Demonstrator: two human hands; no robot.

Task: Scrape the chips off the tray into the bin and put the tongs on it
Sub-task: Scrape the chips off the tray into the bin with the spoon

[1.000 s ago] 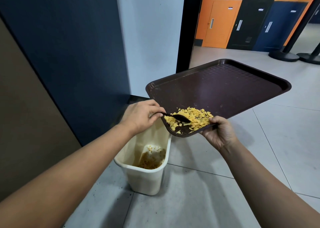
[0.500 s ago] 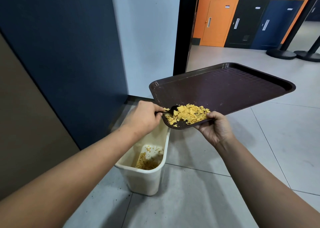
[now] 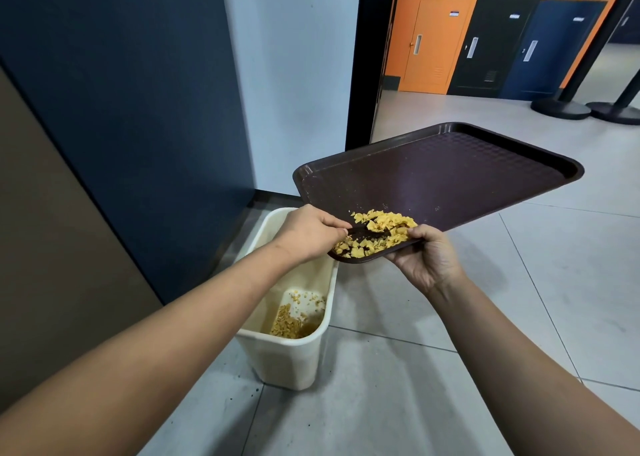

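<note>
Brown plastic tray (image 3: 450, 178) fills the middle of the head view, held in the air and tilted so its near left corner dips lowest, over the far right part of the cream bin (image 3: 294, 358). Yellow chips (image 3: 377, 232) are heaped in that low corner, some right at the rim. The right hand (image 3: 427, 263) grips the tray's near edge just right of the heap, thumb on top of the rim and fingers curled under it. The left hand (image 3: 308, 230) is closed in a pinch on the handle end of the dark tongs (image 3: 369, 232), whose tip lies flat in the chips; whether the tongs' two arms are pressed together cannot be told. The bin stands on the grey tiled floor (image 3: 415, 369), against a dark blue wall panel (image 3: 138, 91) to the left. At its bottom lie more chip crumbs (image 3: 291, 320) and a brownish stain. Dark specks dot the tile by the bin's near left base. Far beyond the tray an open doorway shows orange and blue doors (image 3: 436, 46), and two black post bases (image 3: 561, 108) at the far right.
</note>
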